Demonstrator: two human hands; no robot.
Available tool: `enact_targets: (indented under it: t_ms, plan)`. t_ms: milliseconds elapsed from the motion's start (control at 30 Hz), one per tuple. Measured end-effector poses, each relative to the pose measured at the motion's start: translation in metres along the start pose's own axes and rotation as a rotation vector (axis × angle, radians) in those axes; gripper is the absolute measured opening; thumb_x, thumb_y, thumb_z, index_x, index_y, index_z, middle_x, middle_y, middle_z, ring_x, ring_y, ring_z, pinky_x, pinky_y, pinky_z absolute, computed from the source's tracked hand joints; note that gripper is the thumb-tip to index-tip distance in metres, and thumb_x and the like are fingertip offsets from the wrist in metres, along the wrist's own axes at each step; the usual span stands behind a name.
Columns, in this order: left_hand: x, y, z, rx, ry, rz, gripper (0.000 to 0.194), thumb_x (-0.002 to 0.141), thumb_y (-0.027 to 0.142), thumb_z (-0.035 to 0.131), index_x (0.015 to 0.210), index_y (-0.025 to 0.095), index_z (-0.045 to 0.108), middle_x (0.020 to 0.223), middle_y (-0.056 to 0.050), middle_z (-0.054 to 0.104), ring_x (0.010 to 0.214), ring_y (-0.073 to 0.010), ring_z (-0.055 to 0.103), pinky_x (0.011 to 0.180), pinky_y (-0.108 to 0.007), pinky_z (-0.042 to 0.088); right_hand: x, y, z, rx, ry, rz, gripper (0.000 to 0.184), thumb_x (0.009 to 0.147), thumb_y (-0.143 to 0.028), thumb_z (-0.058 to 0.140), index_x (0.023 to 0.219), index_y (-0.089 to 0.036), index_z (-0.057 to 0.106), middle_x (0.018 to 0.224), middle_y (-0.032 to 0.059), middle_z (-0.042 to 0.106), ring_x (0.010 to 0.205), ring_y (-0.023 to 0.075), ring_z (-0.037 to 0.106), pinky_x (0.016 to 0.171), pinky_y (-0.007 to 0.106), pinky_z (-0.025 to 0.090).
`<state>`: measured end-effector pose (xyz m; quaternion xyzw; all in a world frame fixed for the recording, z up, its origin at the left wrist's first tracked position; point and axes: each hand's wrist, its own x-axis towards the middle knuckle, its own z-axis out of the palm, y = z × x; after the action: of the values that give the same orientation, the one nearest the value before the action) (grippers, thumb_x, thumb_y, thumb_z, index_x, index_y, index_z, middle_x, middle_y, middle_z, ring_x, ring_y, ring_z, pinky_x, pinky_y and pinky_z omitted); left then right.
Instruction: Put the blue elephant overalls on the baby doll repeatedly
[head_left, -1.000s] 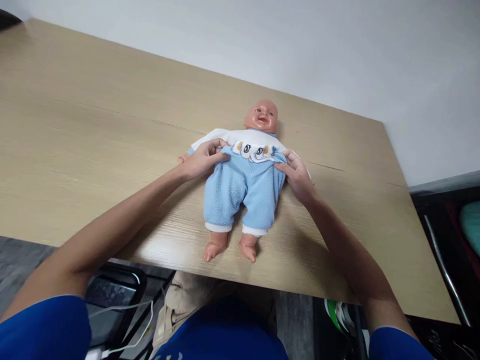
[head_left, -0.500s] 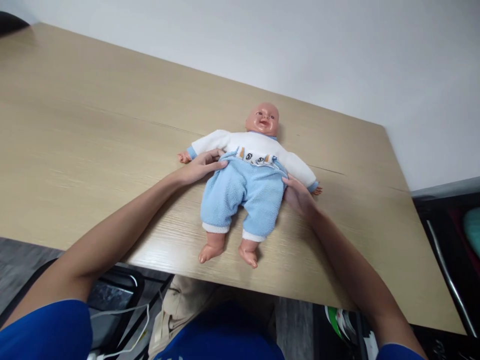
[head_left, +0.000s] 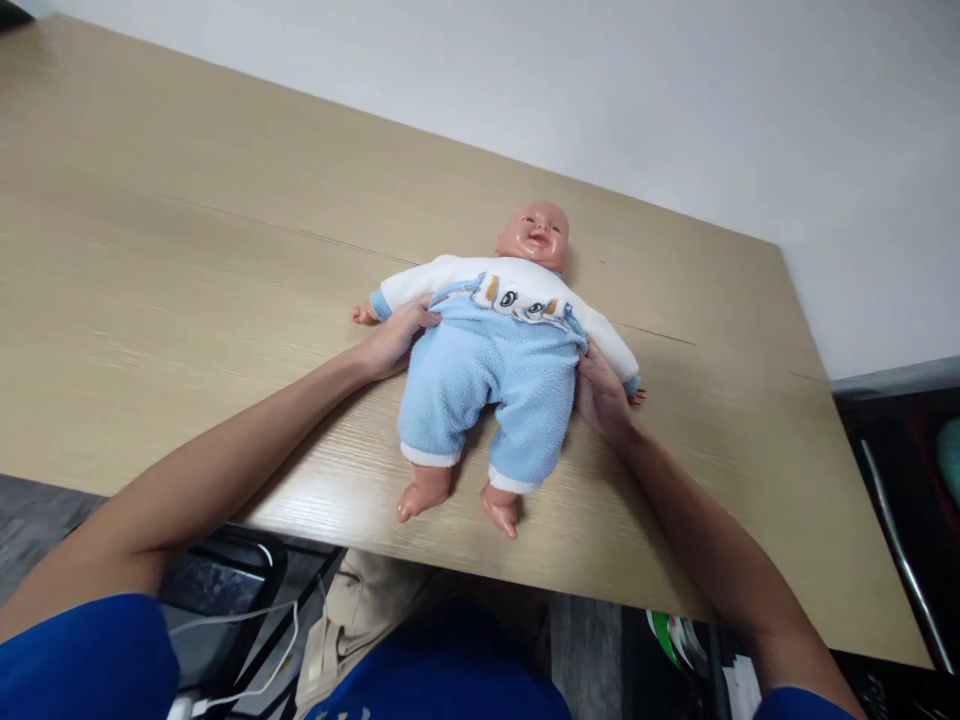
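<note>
A baby doll lies on its back on the wooden table, head toward the wall, bare feet toward me. It wears a white top with a cartoon print and fluffy light-blue trousers. My left hand grips the trousers at the doll's left side, just under its arm, fingers curled into the fabric. My right hand is pressed against the doll's other side at the waist, its fingers tucked in behind the trousers.
A white wall runs along the table's far edge. Under the near edge are a dark chair or case with a white cable at left and dark furniture at right.
The trousers' waistband has come higher up the doll's chest, over the lower part of the print. Both hands slid from the front of the waist to the doll's sides.
</note>
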<state>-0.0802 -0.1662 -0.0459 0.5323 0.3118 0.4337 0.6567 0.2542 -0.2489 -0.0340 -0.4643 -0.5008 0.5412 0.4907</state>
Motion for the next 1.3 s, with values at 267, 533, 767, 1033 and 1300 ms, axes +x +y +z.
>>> enact_targets:
  t_ms: [267,533,767,1033,1300]
  plan:
    - [-0.013,0.025,0.0,0.186,0.033,0.153,0.051,0.09,0.066,0.097,0.091,0.02,0.073,0.081,0.001,0.059,0.073,-0.0172,0.052,0.069,-0.031,0.042,-0.012,-0.012,-0.007,-0.246,0.004,-0.21,0.031,0.102,-0.055,0.08,0.095,-0.03,0.062,0.089,-0.0016,0.05,0.083,0.0231,0.048,0.082,0.039,0.045]
    - [0.013,0.035,0.018,0.174,0.081,0.253,0.062,0.095,0.078,0.096,0.096,0.023,0.069,0.083,0.001,0.057,0.074,-0.0159,0.049,0.069,-0.032,0.039,0.02,-0.038,0.006,-0.254,0.004,-0.267,0.03,0.1,-0.053,0.084,0.098,-0.03,0.065,0.097,0.0002,0.06,0.094,0.0235,0.057,0.094,0.04,0.054]
    - [0.01,0.017,-0.012,0.515,0.051,0.198,0.067,0.103,0.087,0.08,0.093,0.022,0.07,0.086,-0.002,0.06,0.078,-0.0197,0.05,0.073,-0.036,0.039,0.023,-0.009,-0.011,-0.281,0.009,-0.076,0.054,0.096,-0.08,0.088,0.094,-0.03,0.067,0.092,-0.0004,0.063,0.092,0.024,0.058,0.095,0.04,0.057]
    - [-0.004,0.008,0.003,0.397,0.211,0.156,0.072,0.101,0.096,0.075,0.098,0.025,0.06,0.086,0.002,0.05,0.078,-0.0179,0.043,0.073,-0.033,0.042,0.004,0.013,0.003,0.047,0.158,0.005,0.057,0.093,-0.085,0.083,0.116,-0.034,0.077,0.125,0.0083,0.084,0.133,0.0343,0.072,0.12,0.052,0.062]
    - [-0.001,0.007,0.014,0.221,0.168,0.081,0.073,0.096,0.096,0.081,0.099,0.026,0.058,0.081,0.004,0.049,0.069,-0.0153,0.038,0.063,-0.031,0.036,0.015,0.016,0.003,0.047,0.232,-0.015,0.065,0.089,-0.085,0.088,0.126,-0.033,0.077,0.135,0.0081,0.083,0.143,0.0335,0.072,0.127,0.053,0.06]
